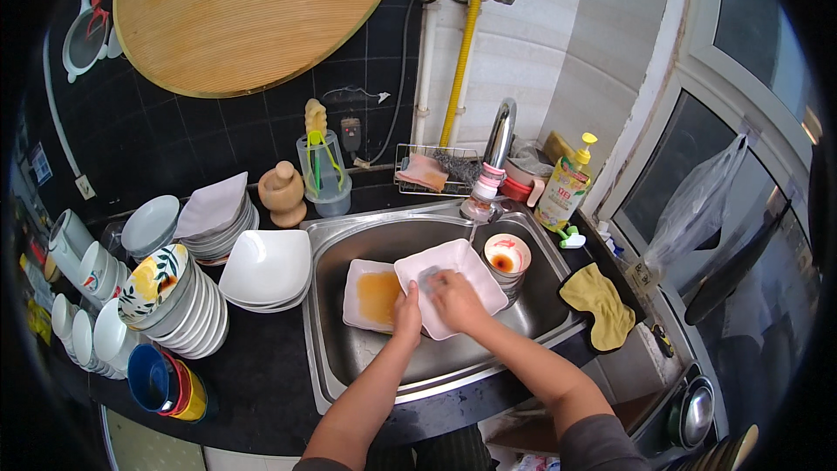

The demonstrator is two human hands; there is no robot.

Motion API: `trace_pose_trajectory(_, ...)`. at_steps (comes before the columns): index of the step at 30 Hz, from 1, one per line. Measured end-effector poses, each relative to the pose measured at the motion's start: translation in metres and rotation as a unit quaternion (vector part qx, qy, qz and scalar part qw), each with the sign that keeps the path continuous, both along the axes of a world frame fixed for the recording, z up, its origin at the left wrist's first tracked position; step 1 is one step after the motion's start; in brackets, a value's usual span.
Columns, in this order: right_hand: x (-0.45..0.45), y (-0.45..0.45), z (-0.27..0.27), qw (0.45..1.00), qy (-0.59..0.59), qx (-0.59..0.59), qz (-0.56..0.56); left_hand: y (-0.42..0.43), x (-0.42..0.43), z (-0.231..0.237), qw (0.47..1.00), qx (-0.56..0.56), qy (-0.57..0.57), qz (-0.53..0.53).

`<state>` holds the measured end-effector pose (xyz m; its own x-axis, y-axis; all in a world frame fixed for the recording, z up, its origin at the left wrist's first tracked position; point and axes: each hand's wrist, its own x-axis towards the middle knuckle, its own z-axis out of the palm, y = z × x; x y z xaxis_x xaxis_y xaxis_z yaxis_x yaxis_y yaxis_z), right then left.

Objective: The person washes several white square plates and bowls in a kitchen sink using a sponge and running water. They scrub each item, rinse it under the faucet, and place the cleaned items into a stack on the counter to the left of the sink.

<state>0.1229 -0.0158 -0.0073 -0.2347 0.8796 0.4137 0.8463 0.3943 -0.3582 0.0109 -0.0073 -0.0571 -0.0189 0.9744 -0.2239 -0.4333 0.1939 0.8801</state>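
My left hand grips the near left edge of a pale pink square dish, tilted over the steel sink. Inside that dish, my right hand presses a grey scrubber against the surface; its exact kind is hard to tell. A second pale dish holding orange-brown liquid sits in the sink at the left, partly hidden by my left hand. Right of the pink dish stands a stack of bowls, the top one with dark liquid at its bottom. The faucet rises behind them.
Stacked white square bowls, a leaning stack with a floral bowl and coloured cups crowd the left counter. A wooden mortar stands behind. At the right are a soap pump bottle and a yellow cloth.
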Motion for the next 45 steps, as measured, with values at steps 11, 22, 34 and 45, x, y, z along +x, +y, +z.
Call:
trace_pose_trajectory(11, 0.019, -0.003, -0.017, 0.999, 0.01, -0.012, -0.03, -0.003, 0.0, 0.002, 0.998, 0.032, 0.045, -0.026)
trace_pose_trajectory(22, 0.041, -0.008, -0.001, 0.993, -0.071, 0.028, -0.088, 0.005, -0.002, -0.006, 0.997, 0.016, -0.059, -0.05)
trace_pose_trajectory(34, 0.014, 0.002, 0.005, 0.988, -0.122, 0.058, 0.069, 0.0, -0.006, -0.005, 0.965, -0.084, -0.062, -0.239)
trace_pose_trajectory(45, 0.026, -0.017, 0.013, 0.973, -0.186, -0.01, 0.133, 0.011, -0.007, -0.02, 0.976, -0.05, -0.067, -0.203)
